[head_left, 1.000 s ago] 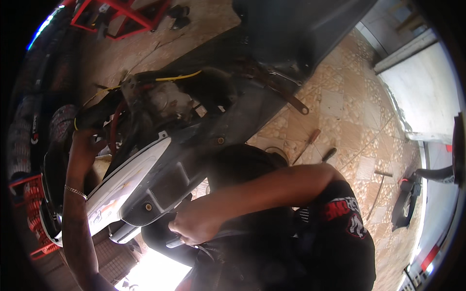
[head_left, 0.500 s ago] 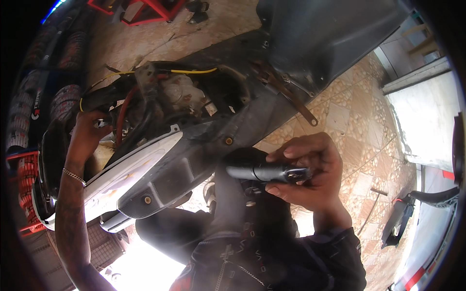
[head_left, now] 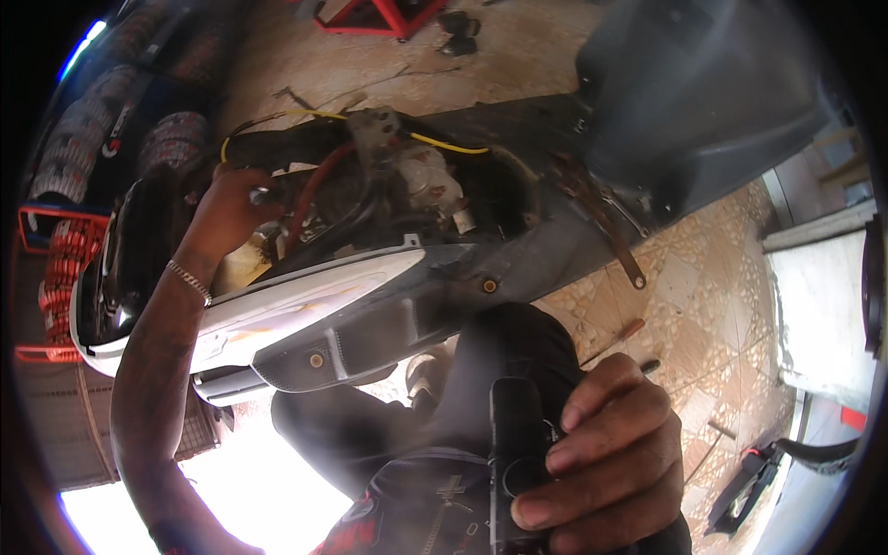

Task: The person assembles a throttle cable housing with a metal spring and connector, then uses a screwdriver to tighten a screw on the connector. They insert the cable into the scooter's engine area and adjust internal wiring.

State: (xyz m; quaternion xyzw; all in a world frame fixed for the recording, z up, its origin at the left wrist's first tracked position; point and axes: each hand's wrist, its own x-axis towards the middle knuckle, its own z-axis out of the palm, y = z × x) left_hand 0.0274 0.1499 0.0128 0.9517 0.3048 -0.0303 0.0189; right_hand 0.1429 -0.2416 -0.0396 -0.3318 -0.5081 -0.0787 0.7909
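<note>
My left hand (head_left: 229, 211) reaches into the uncovered body of a scooter (head_left: 347, 287), beside a red-brown hose (head_left: 314, 190). Its fingers are curled together among the parts there; what they grip is hidden. Close to my chest, my right hand (head_left: 615, 462) is closed around a black cylindrical device (head_left: 518, 444) with a round button-like mark on its side. The device stands roughly upright in the view. A yellow cable (head_left: 449, 144) arcs over the exposed engine parts (head_left: 428, 178).
Rusty pliers-like tools (head_left: 606, 227) lie on the scooter's dark footboard. A tool with an orange-brown handle (head_left: 631, 329) is on the tiled floor (head_left: 689, 264). Stacked tyres (head_left: 69, 166) line the left side; a red stand (head_left: 379, 14) is at the far side.
My right hand has drawn the black device down toward my chest and turned it upright. The view has shifted, while my left hand stays at the same part of the scooter.
</note>
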